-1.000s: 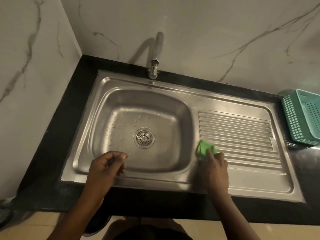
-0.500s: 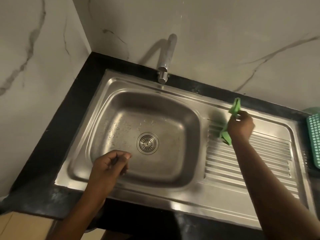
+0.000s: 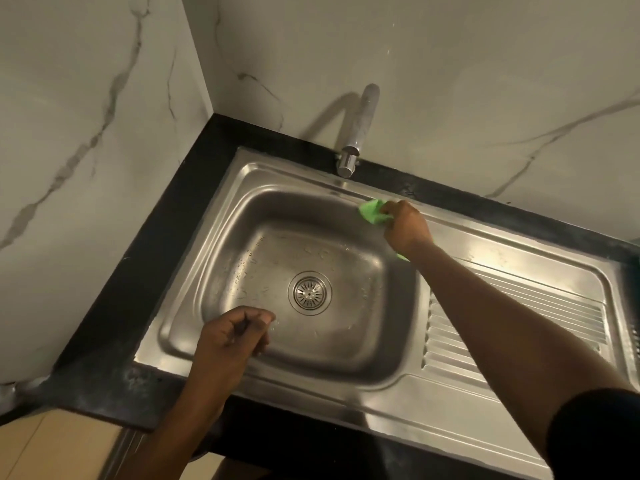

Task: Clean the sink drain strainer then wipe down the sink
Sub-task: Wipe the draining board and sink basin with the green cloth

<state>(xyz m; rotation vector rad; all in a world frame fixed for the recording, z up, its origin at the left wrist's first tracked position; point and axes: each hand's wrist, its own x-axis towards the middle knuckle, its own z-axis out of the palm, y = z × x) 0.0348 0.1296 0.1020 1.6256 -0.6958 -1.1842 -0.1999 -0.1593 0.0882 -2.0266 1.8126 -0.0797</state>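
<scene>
A steel sink (image 3: 221, 216) with a deep basin and a ribbed drainboard (image 3: 519, 306) fills the view. The round drain strainer (image 3: 309, 292) sits in the basin floor, with water drops around it. My right hand (image 3: 405, 226) presses a green cloth (image 3: 372, 211) on the sink's back rim, at the basin's far right corner. My left hand (image 3: 232, 337) hovers over the basin's near left edge, fingers curled shut, with something small and dark perhaps pinched between thumb and finger.
A chrome tap (image 3: 356, 133) comes out of the marble wall above the back rim, just left of the cloth. A black counter (image 3: 138, 271) borders the sink. Marble walls close the left and back sides.
My right hand carried the green cloth from the drainboard's near left corner up and across to the back rim beside the tap. My left hand stayed over the basin's near edge.
</scene>
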